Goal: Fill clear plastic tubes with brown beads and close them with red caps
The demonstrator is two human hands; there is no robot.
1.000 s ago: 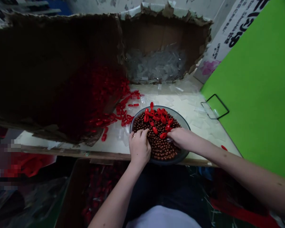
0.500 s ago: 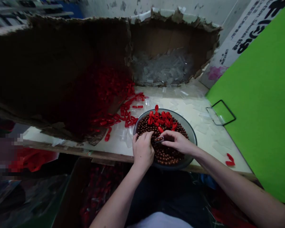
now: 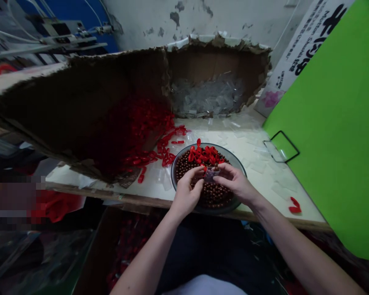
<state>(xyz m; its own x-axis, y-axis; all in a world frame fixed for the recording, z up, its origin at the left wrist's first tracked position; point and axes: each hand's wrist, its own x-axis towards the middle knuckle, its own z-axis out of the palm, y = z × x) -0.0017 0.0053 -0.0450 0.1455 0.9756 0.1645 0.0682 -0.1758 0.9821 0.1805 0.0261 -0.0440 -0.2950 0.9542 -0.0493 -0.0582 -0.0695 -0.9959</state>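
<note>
A round glass bowl [image 3: 240,166] at the table's front edge is full of small brown beads [image 3: 215,194], with a heap of red plastic caps [image 3: 203,153] on its far side. Over the bowl my right hand [image 3: 238,184] pinches a small clear plastic piece [image 3: 210,173] that seems to hold some beads. My left hand [image 3: 187,190] is beside it, fingers curled, fingertips touching the same piece.
A torn cardboard box [image 3: 89,106] on the left spills red caps [image 3: 160,149] onto the white table [image 3: 258,164]. A second box [image 3: 215,82] behind holds clear plastic pieces. A green panel [image 3: 335,123] stands at the right. Two red caps [image 3: 294,205] lie near the front right.
My right hand lifted out of the beads with the clear piece and my left hand rose to meet it. The camera tilted up a little.
</note>
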